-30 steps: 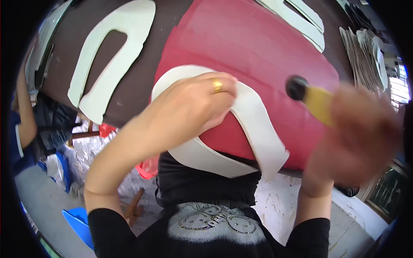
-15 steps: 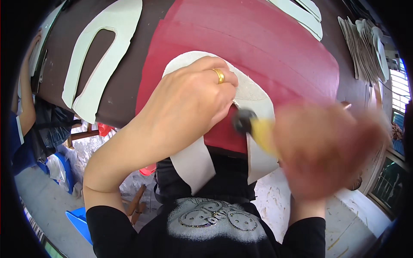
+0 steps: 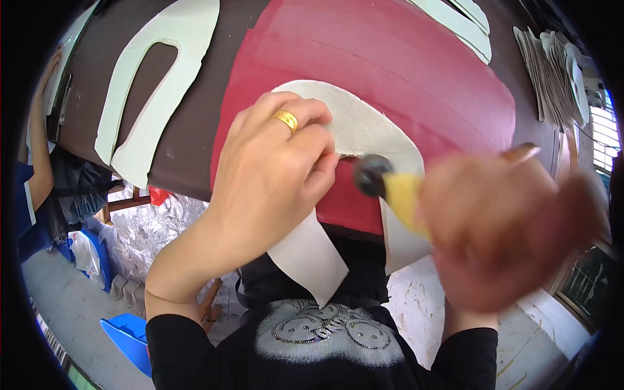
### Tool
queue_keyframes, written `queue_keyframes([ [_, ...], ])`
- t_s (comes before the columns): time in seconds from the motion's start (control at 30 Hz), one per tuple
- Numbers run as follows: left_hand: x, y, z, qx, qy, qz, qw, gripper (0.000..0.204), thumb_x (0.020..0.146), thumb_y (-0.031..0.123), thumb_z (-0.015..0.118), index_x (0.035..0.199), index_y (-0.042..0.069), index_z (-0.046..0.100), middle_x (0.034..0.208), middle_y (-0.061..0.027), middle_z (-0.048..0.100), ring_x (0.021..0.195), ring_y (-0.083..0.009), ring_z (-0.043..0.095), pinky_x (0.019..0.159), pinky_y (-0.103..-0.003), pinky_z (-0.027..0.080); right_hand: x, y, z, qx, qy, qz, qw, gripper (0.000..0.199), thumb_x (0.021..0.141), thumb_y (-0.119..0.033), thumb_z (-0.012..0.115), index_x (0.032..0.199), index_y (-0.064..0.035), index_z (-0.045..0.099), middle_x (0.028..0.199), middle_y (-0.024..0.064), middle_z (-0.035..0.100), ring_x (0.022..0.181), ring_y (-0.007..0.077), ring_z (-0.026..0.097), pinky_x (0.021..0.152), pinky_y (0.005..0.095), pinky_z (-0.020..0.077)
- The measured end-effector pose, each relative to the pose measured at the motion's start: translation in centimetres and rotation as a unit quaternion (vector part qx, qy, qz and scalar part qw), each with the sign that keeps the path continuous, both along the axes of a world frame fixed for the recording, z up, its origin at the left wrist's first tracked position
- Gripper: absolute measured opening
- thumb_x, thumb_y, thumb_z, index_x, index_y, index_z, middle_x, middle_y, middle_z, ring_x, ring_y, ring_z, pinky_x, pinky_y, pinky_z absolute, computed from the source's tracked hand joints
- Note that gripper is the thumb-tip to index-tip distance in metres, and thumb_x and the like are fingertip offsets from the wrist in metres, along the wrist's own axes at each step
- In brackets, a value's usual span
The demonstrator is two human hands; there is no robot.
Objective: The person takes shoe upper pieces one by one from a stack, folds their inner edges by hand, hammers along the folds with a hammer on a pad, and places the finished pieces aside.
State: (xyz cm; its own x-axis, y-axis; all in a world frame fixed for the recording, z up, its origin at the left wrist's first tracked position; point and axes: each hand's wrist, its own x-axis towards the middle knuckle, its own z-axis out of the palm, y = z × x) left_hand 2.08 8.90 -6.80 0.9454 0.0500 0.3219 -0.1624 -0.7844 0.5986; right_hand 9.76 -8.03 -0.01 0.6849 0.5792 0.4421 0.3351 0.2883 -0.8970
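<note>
A pale U-shaped upper piece (image 3: 364, 114), which looks like leather or lining material, lies with its curved end on a red sheet (image 3: 448, 84). Its two legs hang over the table's near edge toward my lap. My left hand (image 3: 276, 153), with a gold ring on it, is closed at the piece's inner curve, thumb and fingers pinching the edge. Just right of those fingertips is the round black head of a hammer (image 3: 372, 175) with a yellow handle. My right hand (image 3: 500, 227), smeared by motion, is wrapped around that handle.
Another pale U-shaped piece (image 3: 166, 84) lies on the brown table (image 3: 84, 97) at left. More pieces (image 3: 455, 29) sit at the far right, near a stack of curved pieces (image 3: 552, 78). Another person's arm (image 3: 40, 143) shows at the left edge. A blue plastic object (image 3: 127, 338) is on the floor.
My left hand has shifted a little left and nearer, baring more of the inner curve. The U-shaped piece has slid slightly right. The hammer head has moved slightly right.
</note>
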Motion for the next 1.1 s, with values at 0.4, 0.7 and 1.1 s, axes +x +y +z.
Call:
queue_keyframes([
  [0.4,1.2,2.2,-0.1,-0.044,0.002,-0.094,0.995,0.015,0.072,-0.001,0.074,0.079,0.002,0.062,0.108,-0.0083,0.067,0.111,-0.0302,0.062,0.086,-0.039,0.053,2.5,1.6,-0.7,0.027,0.042,-0.05,0.998,0.028,0.106,-0.027,0.033,0.092,-0.0085,0.048,0.053,-0.0006,0.033,0.045,0.0115,0.038,0.052,0.0304,0.0404],
  [0.7,0.4,2.4,-0.5,-0.01,-0.02,-0.102,0.995,0.015,0.07,0.001,0.077,0.078,0.004,0.065,0.103,-0.0068,0.068,0.106,-0.0297,0.061,0.085,-0.039,0.052,1.4,2.0,-1.8,-0.036,0.054,-0.054,0.996,0.027,0.105,-0.027,0.033,0.089,-0.0106,0.045,0.056,-0.0003,0.035,0.045,0.0103,0.037,0.053,0.0288,0.0403],
  [1.1,-0.1,1.2,-0.7,-0.052,-0.027,-0.011,0.998,0.015,0.069,-0.002,0.075,0.076,0.004,0.063,0.104,-0.0052,0.068,0.107,-0.0293,0.061,0.085,-0.037,0.052,1.0,2.5,-0.5,-0.052,0.028,-0.009,0.998,0.024,0.105,-0.027,0.032,0.09,-0.0128,0.043,0.06,-0.0003,0.036,0.046,0.0098,0.04,0.052,0.0286,0.0411],
])
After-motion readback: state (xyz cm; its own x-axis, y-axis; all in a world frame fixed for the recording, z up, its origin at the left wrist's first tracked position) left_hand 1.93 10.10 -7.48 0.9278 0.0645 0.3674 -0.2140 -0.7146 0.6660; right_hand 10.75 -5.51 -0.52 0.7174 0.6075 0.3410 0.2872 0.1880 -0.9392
